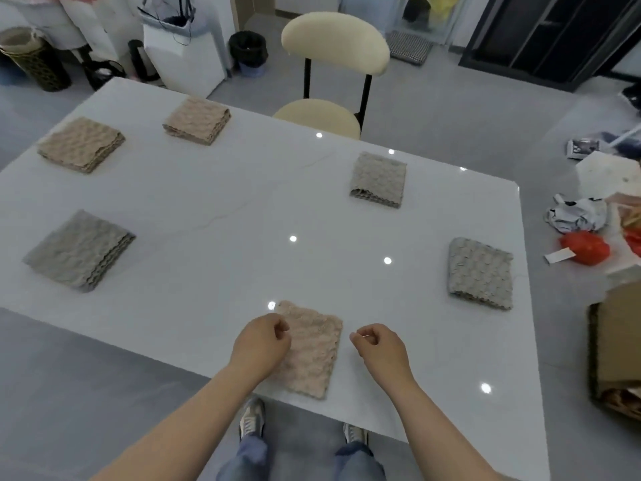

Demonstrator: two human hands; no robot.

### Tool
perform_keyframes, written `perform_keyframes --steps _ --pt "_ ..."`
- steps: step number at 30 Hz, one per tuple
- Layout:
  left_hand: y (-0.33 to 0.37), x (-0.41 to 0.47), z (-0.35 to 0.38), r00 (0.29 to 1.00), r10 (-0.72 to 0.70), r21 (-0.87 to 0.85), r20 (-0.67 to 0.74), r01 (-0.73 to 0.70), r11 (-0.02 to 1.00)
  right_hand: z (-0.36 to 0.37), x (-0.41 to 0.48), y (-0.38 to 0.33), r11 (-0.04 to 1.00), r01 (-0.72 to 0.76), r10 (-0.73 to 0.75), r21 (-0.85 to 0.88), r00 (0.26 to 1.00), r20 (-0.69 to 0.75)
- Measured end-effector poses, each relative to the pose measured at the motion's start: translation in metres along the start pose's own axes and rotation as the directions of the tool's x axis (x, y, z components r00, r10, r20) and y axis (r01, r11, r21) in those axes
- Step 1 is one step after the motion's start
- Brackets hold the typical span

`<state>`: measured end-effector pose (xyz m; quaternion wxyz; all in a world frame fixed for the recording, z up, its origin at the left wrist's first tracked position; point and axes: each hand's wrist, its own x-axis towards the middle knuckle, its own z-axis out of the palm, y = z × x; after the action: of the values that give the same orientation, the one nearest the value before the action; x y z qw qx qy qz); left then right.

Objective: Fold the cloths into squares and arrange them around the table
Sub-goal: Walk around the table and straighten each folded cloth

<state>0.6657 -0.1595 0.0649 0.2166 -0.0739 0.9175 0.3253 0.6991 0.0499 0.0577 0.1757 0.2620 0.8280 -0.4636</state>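
Several folded textured cloths lie around the white table [215,210]. A pink-beige cloth [312,355] lies square at the near edge, right in front of me. My left hand [262,338] hovers over its left edge with fingers loosely curled, holding nothing that I can see. My right hand [378,345] is just right of the cloth, apart from it, fingers loosely curled and empty. Grey cloths lie at the right [480,272], far right [378,178] and left [79,249]. Beige cloths lie at the far left [81,144] and the far side [197,120].
A cream chair [333,43] stands at the table's far side. Boxes, a red bag [584,246] and crumpled paper clutter the floor on the right. Bins and a white cabinet [184,53] stand beyond the far left corner. My feet are under the near edge.
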Motion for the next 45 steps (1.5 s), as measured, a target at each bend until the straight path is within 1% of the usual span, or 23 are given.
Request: perform_keyframes --steps 6,10,15,19,24,33,45 --pt "-0.041 0.015 -0.024 0.996 0.051 0.064 0.073 -0.055 0.996 0.042 -0.025 -0.005 0.995 -0.099 0.099 0.001 0.992 -0.082" --pt "-0.058 0.016 -0.027 0.992 0.047 0.079 0.12 -0.057 0.995 0.056 -0.036 -0.004 0.988 -0.157 0.154 -0.008 0.979 -0.13" --pt "-0.071 0.011 -0.017 0.991 -0.03 0.086 0.134 0.019 0.996 0.066 -0.042 0.005 0.977 -0.207 0.202 -0.044 0.974 -0.101" --pt "-0.073 0.008 -0.01 0.987 -0.055 0.069 0.152 0.045 0.997 0.071 -0.039 0.01 0.97 -0.235 0.23 -0.067 0.97 -0.077" --pt "-0.075 0.009 -0.006 0.991 -0.048 0.064 0.121 0.04 0.997 0.078 -0.037 0.01 0.969 -0.232 0.228 -0.088 0.972 -0.055" --pt "-0.072 0.007 0.004 0.994 -0.028 0.043 0.11 0.024 0.999 0.087 -0.033 0.02 0.973 -0.228 0.227 -0.041 0.973 -0.04" --pt "-0.048 0.006 0.02 0.993 0.03 0.03 0.114 -0.034 0.999 0.072 -0.026 0.034 0.981 -0.191 0.191 0.01 0.976 -0.102"
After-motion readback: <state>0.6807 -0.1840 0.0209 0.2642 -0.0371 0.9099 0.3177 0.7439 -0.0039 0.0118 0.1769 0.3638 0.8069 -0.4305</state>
